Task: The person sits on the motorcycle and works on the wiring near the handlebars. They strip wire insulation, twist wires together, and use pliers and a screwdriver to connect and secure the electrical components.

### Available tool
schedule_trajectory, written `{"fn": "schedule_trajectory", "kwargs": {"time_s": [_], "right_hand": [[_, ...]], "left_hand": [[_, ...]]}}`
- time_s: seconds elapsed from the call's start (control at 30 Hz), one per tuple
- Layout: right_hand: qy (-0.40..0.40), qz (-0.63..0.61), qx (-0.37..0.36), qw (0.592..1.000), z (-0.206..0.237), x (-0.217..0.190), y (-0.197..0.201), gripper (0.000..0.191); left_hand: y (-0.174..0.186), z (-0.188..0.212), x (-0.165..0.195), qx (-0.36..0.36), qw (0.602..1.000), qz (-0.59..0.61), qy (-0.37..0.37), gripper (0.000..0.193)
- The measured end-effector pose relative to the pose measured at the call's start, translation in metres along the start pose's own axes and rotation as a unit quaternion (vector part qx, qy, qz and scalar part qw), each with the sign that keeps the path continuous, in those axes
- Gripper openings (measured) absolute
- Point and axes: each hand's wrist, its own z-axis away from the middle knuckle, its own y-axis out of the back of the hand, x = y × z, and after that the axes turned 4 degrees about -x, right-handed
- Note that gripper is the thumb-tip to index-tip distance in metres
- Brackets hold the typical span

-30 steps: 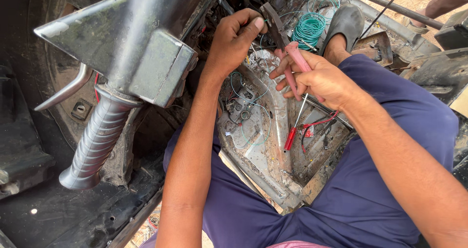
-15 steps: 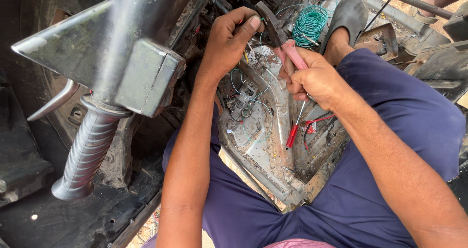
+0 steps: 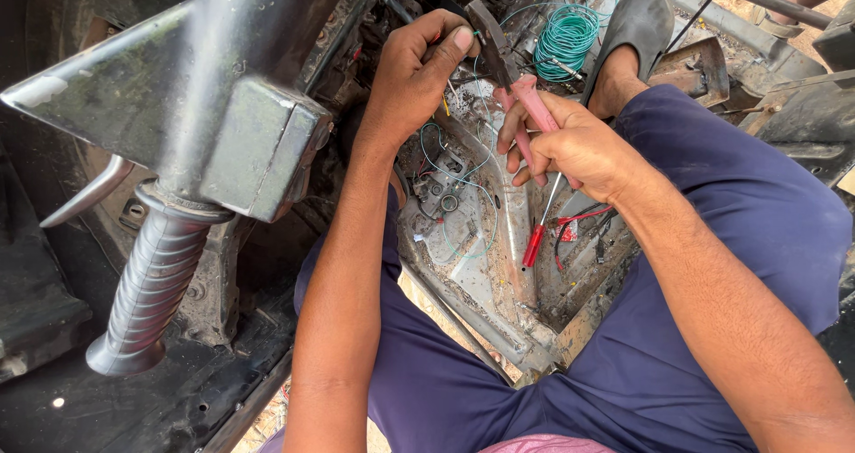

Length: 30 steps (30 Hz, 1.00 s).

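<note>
My right hand (image 3: 577,146) grips pink-handled pliers (image 3: 509,72), their dark jaws pointing up and left at a thin wire. My left hand (image 3: 417,72) is closed just left of the jaws, pinching that wire between thumb and fingers. Thin teal and white wires (image 3: 454,181) trail down from both hands over the rusty metal floor. A red-handled screwdriver (image 3: 538,236) lies on that floor just below my right hand.
A grey metal handlebar housing (image 3: 214,106) with a ribbed grip (image 3: 147,297) fills the left. A coil of teal wire (image 3: 566,36) lies at the top beside my sandalled foot (image 3: 631,39). My legs in blue trousers (image 3: 730,239) frame the floor panel (image 3: 485,284). Red wires (image 3: 583,217) lie right of the screwdriver.
My right hand has closed fully round the pliers' handles and drawn up against my left hand; the jaws now meet the wire. The view has shifted slightly.
</note>
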Motion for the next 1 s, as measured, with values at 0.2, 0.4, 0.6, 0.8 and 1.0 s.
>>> {"fn": "schedule_trajectory", "kwargs": {"time_s": [0.2, 0.4, 0.6, 0.8, 1.0], "right_hand": [[-0.016, 0.034, 0.025, 0.999, -0.001, 0.007, 0.006, 0.046], [-0.002, -0.020, 0.025, 0.999, -0.001, 0.008, 0.006, 0.032], [-0.055, -0.131, -0.018, 0.990, 0.005, -0.011, 0.001, 0.070], [-0.006, -0.048, -0.035, 0.998, 0.005, -0.016, -0.001, 0.072], [0.046, 0.006, 0.041, 0.998, 0.007, -0.007, -0.004, 0.083]], "left_hand": [[0.002, 0.001, 0.003, 0.002, 0.999, -0.033, 0.035, 0.023], [0.002, 0.001, 0.004, 0.004, 0.997, -0.058, 0.043, 0.024], [0.010, 0.000, 0.006, -0.038, 0.999, 0.020, -0.022, 0.024], [0.003, -0.001, 0.001, -0.024, 0.999, 0.023, -0.009, 0.022], [-0.005, -0.002, -0.005, 0.013, 1.000, 0.007, 0.002, 0.017]]}}
